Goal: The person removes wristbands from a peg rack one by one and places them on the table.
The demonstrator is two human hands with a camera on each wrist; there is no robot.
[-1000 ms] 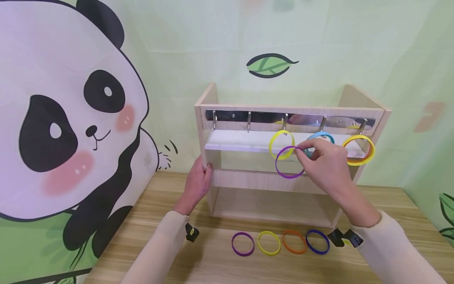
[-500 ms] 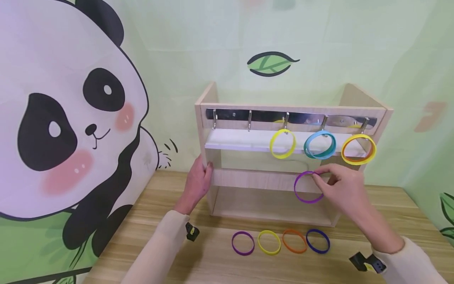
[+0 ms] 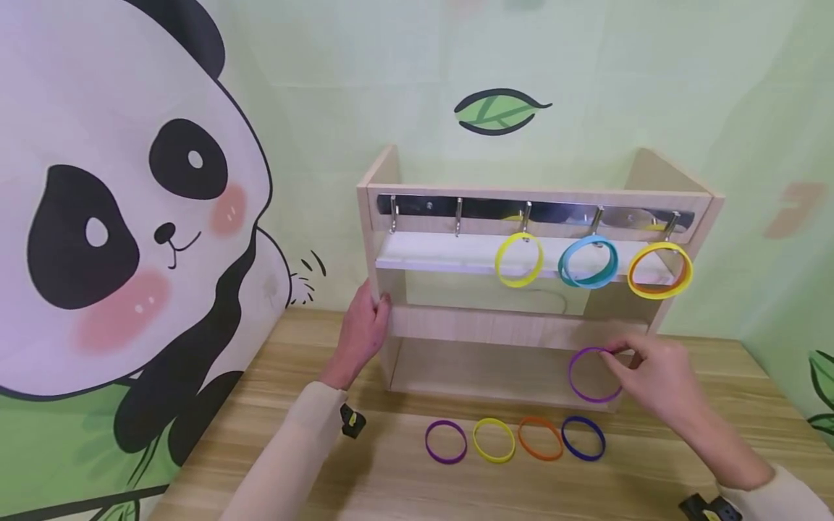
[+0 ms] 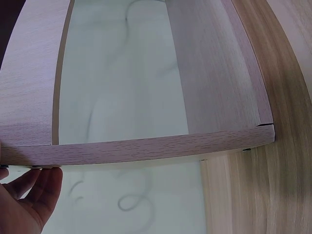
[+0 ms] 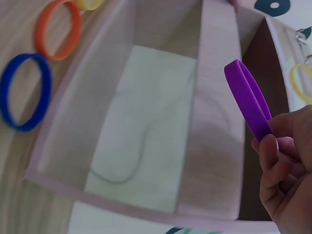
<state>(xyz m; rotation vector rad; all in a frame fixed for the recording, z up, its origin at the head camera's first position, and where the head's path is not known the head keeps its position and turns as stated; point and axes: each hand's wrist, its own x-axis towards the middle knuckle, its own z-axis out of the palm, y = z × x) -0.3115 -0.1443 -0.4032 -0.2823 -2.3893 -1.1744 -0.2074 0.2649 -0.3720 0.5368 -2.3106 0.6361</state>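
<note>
A purple wristband (image 3: 594, 375) hangs from my right hand (image 3: 658, 373), pinched between thumb and fingers in front of the shelf's lower right opening. The right wrist view shows the purple wristband (image 5: 247, 97) edge-on. My left hand (image 3: 362, 329) grips the left side panel of the wooden shelf (image 3: 456, 325); some of its fingers are hidden. Along the shelf's top runs a metal hook rail (image 3: 491, 211). A yellow wristband (image 3: 519, 260) hangs on its middle hook, blue-teal wristbands (image 3: 588, 262) on the one right of it, and yellow and orange wristbands (image 3: 660, 271) on the rightmost.
In a row on the wooden table (image 3: 313, 463) before the shelf lie a purple wristband (image 3: 446, 442), a yellow wristband (image 3: 494, 441), an orange wristband (image 3: 540, 438) and a blue wristband (image 3: 583, 438). The two left hooks (image 3: 459, 217) are bare. A panda-printed backdrop (image 3: 339, 94) stands behind.
My right hand has moved down and to the right, away from the hooks, still pinching the purple wristband. My left hand stays on the side panel, and the hanging wristbands remain in place.
</note>
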